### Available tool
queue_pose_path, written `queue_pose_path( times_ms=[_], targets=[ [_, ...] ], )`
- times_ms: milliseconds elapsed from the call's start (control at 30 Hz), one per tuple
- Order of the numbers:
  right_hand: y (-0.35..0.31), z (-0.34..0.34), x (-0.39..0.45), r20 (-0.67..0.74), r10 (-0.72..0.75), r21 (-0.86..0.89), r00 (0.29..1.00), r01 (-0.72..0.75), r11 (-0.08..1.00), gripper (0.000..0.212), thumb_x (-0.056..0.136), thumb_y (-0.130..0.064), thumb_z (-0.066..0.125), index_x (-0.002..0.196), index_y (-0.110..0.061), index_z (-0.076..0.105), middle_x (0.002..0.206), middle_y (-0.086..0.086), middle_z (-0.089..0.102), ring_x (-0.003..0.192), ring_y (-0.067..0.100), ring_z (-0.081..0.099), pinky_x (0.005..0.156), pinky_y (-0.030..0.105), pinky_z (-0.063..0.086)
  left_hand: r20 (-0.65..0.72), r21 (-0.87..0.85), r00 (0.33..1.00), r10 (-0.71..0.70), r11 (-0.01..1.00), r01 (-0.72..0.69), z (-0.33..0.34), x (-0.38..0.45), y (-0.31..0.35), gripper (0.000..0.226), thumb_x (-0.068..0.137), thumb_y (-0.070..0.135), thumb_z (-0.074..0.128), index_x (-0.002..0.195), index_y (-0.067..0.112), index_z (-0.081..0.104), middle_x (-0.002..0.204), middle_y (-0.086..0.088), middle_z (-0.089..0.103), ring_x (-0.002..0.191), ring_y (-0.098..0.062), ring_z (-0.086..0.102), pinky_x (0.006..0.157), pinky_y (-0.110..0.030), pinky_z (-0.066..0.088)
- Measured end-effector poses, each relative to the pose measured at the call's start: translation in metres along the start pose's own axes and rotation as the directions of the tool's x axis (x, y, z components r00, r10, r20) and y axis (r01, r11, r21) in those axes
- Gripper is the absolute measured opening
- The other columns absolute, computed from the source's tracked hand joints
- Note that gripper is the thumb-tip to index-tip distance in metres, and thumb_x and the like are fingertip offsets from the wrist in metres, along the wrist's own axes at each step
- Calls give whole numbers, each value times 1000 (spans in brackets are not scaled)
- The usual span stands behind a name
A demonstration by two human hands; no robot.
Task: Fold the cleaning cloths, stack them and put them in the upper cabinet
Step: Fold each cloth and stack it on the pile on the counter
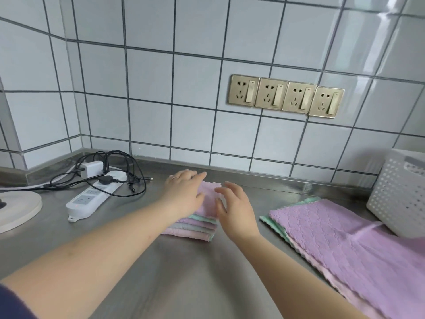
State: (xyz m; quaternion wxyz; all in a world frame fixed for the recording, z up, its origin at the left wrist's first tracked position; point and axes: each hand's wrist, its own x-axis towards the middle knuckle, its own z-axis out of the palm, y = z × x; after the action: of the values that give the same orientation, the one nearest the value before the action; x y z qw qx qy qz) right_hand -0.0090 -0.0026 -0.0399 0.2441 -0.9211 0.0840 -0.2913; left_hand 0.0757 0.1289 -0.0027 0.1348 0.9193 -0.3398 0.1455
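cleaning cloths are what we are working on, and we read the steel counter (174,284) from left to right. far left sits a round white base (16,210), then a white power strip (92,196) with a white charger and a tangle of black cables (110,171) plugged in. next comes our small stack of folded pink, mint and grey microfibre cloths (195,227), lying near the back of the counter. our left hand (184,194) rests flat on top of the stack with the fingers straight, gripping nothing. our right hand (234,208) is at the stack's right edge, fingers loosely spread and touching the top pink cloth, also gripping nothing. to the right, well apart from the stack, lie unfolded lilac and mint cloths (340,238) spread flat, one over the other. far right stands a white perforated plastic basket (400,196), sitting on the corner of those cloths. a row of four gold wall sockets (285,96) is on the tiled wall above.

we judge the step in hand to be squaring the stack. to do it well, we press down evenly with the left palm while the right nudges the edges flush, so the layers do not slide before we fold the rest. the upper cabinet is not in view.
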Motion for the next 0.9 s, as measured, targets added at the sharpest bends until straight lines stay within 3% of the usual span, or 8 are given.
queue_pose_path(
  times_ms=[133, 267, 433, 600, 767, 900],
  targets=[
    [39, -49, -32, -36, -16, -130, 999, 11, 991, 29, 92, -20, 54, 120, -16, 62, 141, 5, 45, 130, 23, 42, 104, 32, 36, 74, -53, 990, 120, 992, -116, 7, -9, 45, 51, 93, 37, 43, 143, 29, 32, 146, 3, 38, 137, -17, 30, 109, -30, 25],
    [86, -106, -69, -45, 99, -235, 994, -107, 966, 27, 92, -20, 55, 117, -21, 65, 125, -3, 54, 116, 18, 50, 91, 26, 39, 131, -103, 974, 187, 979, -174, 18, -15, 93, 45, 93, 40, 43, 137, 29, 41, 139, 2, 46, 130, -19, 39, 105, -32, 34],
    [125, -152, -113, 8, 255, -276, 967, -243, 930, 23, 88, -29, 59, 111, -27, 64, 102, -10, 52, 96, 13, 57, 78, 24, 43, 134, -154, 938, 319, 942, -298, 35, -18, 155, 46, 92, 34, 47, 137, 28, 40, 137, 1, 47, 131, -20, 38, 108, -31, 31],
    [135, -157, -130, 173, 321, -317, 931, -256, 913, 27, 85, -46, 56, 105, -29, 59, 98, -12, 50, 93, 10, 51, 80, 28, 48, 204, -118, 897, 392, 920, -375, 54, -19, 186, 44, 91, 27, 44, 135, 29, 44, 138, 3, 47, 131, -18, 38, 109, -34, 26],
    [142, -157, -134, 110, 317, -251, 942, -282, 926, 22, 92, -37, 49, 102, -25, 64, 96, -9, 56, 95, 13, 55, 79, 26, 45, 256, -152, 871, 419, 908, -391, 70, -23, 209, 37, 89, 30, 44, 126, 31, 51, 127, 9, 54, 122, -15, 46, 112, -43, 17],
    [148, -157, -132, 66, 398, -191, 915, -380, 905, 24, 95, -36, 43, 96, -23, 63, 89, -10, 63, 83, 13, 55, 66, 25, 41, 258, -202, 865, 431, 899, -388, 85, -21, 220, 37, 90, 35, 46, 127, 31, 52, 129, 11, 54, 125, -11, 44, 111, -45, 19]
  ],
)
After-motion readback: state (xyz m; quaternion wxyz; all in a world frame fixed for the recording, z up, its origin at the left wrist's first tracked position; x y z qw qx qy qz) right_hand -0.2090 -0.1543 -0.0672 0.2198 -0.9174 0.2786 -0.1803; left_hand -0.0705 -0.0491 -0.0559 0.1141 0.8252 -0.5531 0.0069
